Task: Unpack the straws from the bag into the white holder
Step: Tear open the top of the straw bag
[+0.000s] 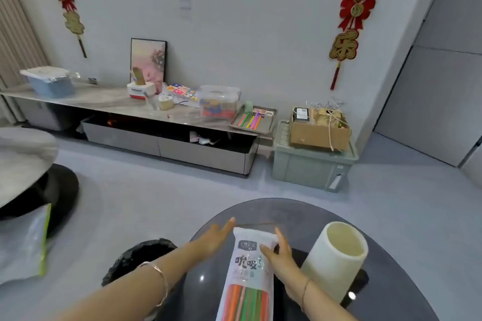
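Head view spotter: You're resting your left hand point(214, 240) and right hand point(283, 255), fingers straight, gripping nothing, at the top of the bag point(250, 268); it's lying beside the white holder point(336, 260).
Operator: Tearing now?
Spotter: You're needing both corners pinched first, I'd judge.

Two hands show, the left hand point(216, 240) and the right hand point(283, 253), each wrist wearing one bracelet, so two bracelets point(161, 281). On the one dark glass tabletop point(300, 214) there are one bag point(250, 268) and one white holder point(336, 260). The straws point(245, 302) inside the bag are packed too tightly to count; three colours show. Against the wall there are two red-and-gold hangings point(357, 8), one framed picture point(148, 62), one metal tray point(254, 120) with about five loose straws, one cardboard box point(318, 133) and one crate point(310, 167). The cabinet has two drawers point(200, 154).
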The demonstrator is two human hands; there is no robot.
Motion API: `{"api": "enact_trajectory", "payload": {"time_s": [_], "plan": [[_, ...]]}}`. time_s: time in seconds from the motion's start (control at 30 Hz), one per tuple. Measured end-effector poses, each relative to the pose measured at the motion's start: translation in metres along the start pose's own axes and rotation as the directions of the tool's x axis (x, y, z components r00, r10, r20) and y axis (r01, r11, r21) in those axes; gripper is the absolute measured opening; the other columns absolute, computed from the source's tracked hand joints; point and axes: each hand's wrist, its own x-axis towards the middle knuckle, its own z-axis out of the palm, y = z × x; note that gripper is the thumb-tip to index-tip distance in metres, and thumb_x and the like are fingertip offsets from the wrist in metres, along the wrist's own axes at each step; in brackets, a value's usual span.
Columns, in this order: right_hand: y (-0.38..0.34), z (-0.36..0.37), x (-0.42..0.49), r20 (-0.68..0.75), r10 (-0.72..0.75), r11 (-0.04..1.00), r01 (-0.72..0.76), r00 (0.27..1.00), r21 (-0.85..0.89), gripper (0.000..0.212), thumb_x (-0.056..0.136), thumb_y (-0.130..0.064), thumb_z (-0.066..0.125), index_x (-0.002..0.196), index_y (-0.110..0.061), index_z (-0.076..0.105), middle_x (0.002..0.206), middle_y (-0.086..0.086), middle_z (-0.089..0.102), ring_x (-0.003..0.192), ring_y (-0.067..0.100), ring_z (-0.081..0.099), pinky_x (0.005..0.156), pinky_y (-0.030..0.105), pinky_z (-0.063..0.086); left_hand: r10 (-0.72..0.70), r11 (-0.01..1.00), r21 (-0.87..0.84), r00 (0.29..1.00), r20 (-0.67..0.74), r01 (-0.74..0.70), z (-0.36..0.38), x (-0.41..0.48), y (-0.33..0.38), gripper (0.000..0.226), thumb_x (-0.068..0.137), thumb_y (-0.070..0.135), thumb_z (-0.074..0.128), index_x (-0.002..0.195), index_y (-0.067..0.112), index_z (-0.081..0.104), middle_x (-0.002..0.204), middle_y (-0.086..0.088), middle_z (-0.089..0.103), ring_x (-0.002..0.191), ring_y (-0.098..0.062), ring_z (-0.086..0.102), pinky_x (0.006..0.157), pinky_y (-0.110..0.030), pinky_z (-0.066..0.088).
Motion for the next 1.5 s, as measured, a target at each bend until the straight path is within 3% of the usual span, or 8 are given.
{"api": "enact_trajectory", "payload": {"time_s": [0.13, 0.3, 0.5, 0.63, 0.8, 0.97, 1.2, 1.5], "plan": [[0.031, 0.012, 0.02, 0.012, -0.078, 0.997, 0.077, 0.997, 0.031, 0.066, 0.092, -0.017, 0.056, 0.148, -0.024, 0.02, 0.155, 0.007, 0.017, 0.138, 0.023, 0.029, 0.112, 0.039, 0.032, -0.006, 0.991, -0.132, 0.988, 0.157, 0.027, 0.025, 0.025, -0.012, 0.065, 0.093, 0.064, 0.016, 0.126, 0.022, 0.052, 0.116, 0.002, 0.059, 0.091, -0.017, 0.059, 0.07, -0.021, 0.048], [0.038, 0.019, 0.023, 0.011, -0.169, 0.982, 0.167, 0.986, 0.09, 0.059, 0.094, -0.028, 0.053, 0.145, -0.032, 0.023, 0.15, 0.004, 0.032, 0.128, 0.022, 0.046, 0.106, 0.04, 0.041, 0.126, 0.929, -0.362, 0.983, 0.131, -0.071, 0.039, 0.026, -0.014, 0.051, 0.097, 0.054, 0.03, 0.095, 0.015, 0.064, 0.081, 0.001, 0.07, 0.071, -0.011, 0.062, 0.071, -0.023, 0.052], [0.002, 0.018, -0.02, 0.039, -0.224, 0.943, 0.207, 0.974, 0.262, 0.044, 0.097, -0.04, 0.041, 0.14, -0.036, 0.03, 0.112, -0.008, 0.063, 0.084, 0.003, 0.07, 0.065, 0.021, 0.056, 0.3, 0.874, -0.356, 0.943, -0.143, -0.332, 0.033, -0.012, -0.004, 0.022, 0.094, 0.029, 0.049, 0.1, 0.012, 0.062, 0.093, -0.008, 0.072, 0.082, -0.024, 0.069, 0.081, -0.038, 0.055], [-0.041, 0.011, -0.066, 0.005, -0.359, 0.904, 0.347, 0.933, 0.251, 0.045, 0.097, -0.041, 0.039, 0.139, -0.026, 0.041, 0.141, 0.0, 0.05, 0.124, 0.013, 0.051, 0.101, 0.029, 0.042, 0.474, 0.742, -0.322, 0.8, -0.368, -0.588, 0.019, -0.068, 0.011, 0.01, 0.09, 0.028, 0.058, 0.091, 0.019, 0.061, 0.085, -0.002, 0.073, 0.068, -0.01, 0.071, 0.057, -0.023, 0.056], [-0.077, -0.004, -0.125, 0.005, -0.536, 0.84, 0.533, 0.844, 0.102, 0.047, 0.1, -0.039, 0.03, 0.141, -0.02, 0.04, 0.15, -0.005, 0.034, 0.14, 0.011, 0.028, 0.116, 0.031, 0.023, 0.634, 0.565, -0.281, 0.627, -0.453, -0.775, 0.023, -0.136, 0.025, 0.015, 0.091, 0.018, 0.06, 0.105, 0.016, 0.062, 0.1, -0.005, 0.073, 0.088, -0.019, 0.071, 0.077, -0.033, 0.059], [-0.078, -0.022, -0.167, -0.032, -0.547, 0.825, 0.546, 0.836, 0.147, 0.033, 0.099, -0.04, 0.035, 0.113, -0.022, 0.058, 0.11, -0.008, 0.063, 0.1, 0.005, 0.059, 0.07, 0.008, 0.048, 0.728, 0.498, -0.276, 0.569, -0.382, -0.822, 0.04, -0.177, 0.026, 0.024, 0.089, 0.014, 0.063, 0.113, 0.015, 0.061, 0.103, -0.002, 0.073, 0.089, -0.012, 0.071, 0.07, -0.02, 0.056], [-0.062, -0.038, -0.205, -0.079, -0.512, 0.839, 0.518, 0.855, 0.17, 0.03, 0.097, -0.038, 0.04, 0.102, -0.013, 0.056, 0.123, 0.016, 0.062, 0.119, 0.027, 0.055, 0.108, 0.042, 0.038, 0.707, 0.6, -0.4, 0.694, -0.14, -0.692, 0.056, -0.212, 0.024, 0.048, 0.083, 0.064, 0.049, 0.104, 0.024, 0.066, 0.099, 0.003, 0.075, 0.091, -0.014, 0.072, 0.075, -0.025, 0.054], [-0.05, -0.058, -0.234, 0.022, -0.535, 0.833, 0.523, 0.845, 0.184, 0.033, 0.095, -0.029, 0.049, 0.11, -0.002, 0.062, 0.12, 0.018, 0.064, 0.111, 0.022, 0.061, 0.103, 0.031, 0.045, 0.623, 0.703, -0.408, 0.781, -0.043, -0.583, 0.058, -0.237, 0.033, 0.035, 0.086, 0.046, 0.062, 0.099, 0.013, 0.064, 0.096, -0.001, 0.068, 0.084, -0.016, 0.068, 0.067, -0.026, 0.055]]}}
